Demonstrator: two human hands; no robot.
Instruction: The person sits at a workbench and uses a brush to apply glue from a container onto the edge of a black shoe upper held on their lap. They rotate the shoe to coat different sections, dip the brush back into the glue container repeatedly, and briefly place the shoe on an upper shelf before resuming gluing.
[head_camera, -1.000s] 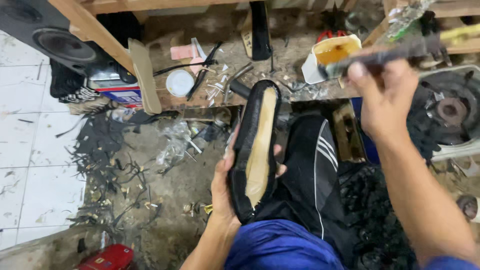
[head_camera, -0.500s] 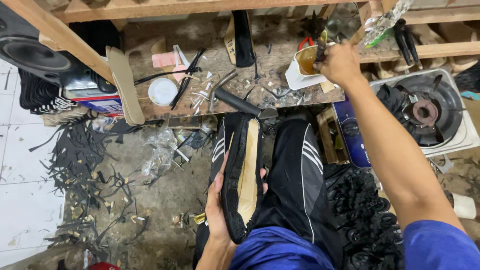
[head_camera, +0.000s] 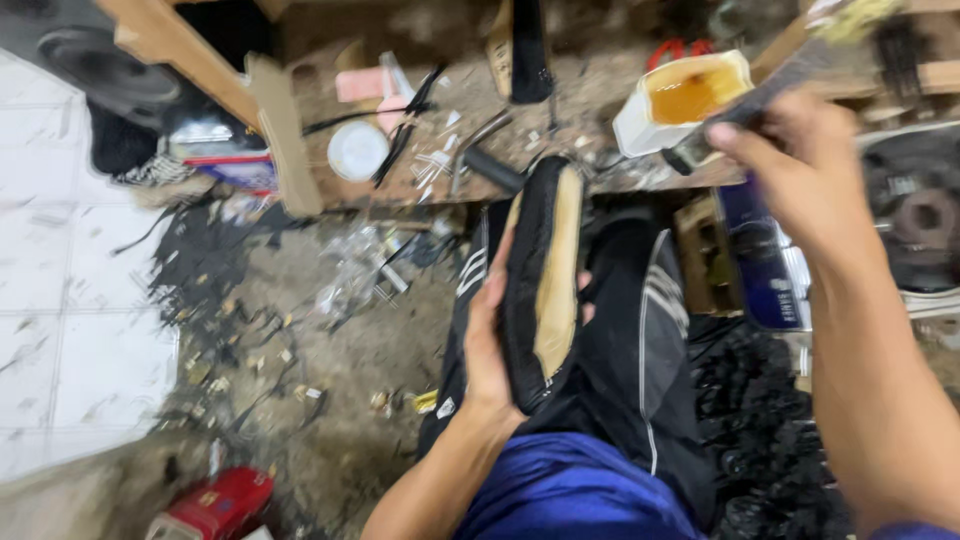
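Note:
My left hand (head_camera: 487, 345) grips a black shoe (head_camera: 542, 280) turned sole-up over my knee, its tan bottom facing me. My right hand (head_camera: 795, 165) is raised at the upper right and is closed on a dark brush handle (head_camera: 735, 105), whose tip hangs just below a white container of amber glue (head_camera: 690, 95). The brush is blurred by motion. My legs are in black trousers with white stripes (head_camera: 640, 330).
A low wooden bench (head_camera: 450, 150) is strewn with tools, a white round lid (head_camera: 357, 150), a pink block and metal bits. Black rubber scraps (head_camera: 760, 440) pile at the right. White floor tiles (head_camera: 70, 330) lie left, a red can (head_camera: 215, 505) at the bottom.
My right hand went to the glue container half a second ago and has now pulled back with the brush. The shoe stays in my left hand; the camera view has shifted.

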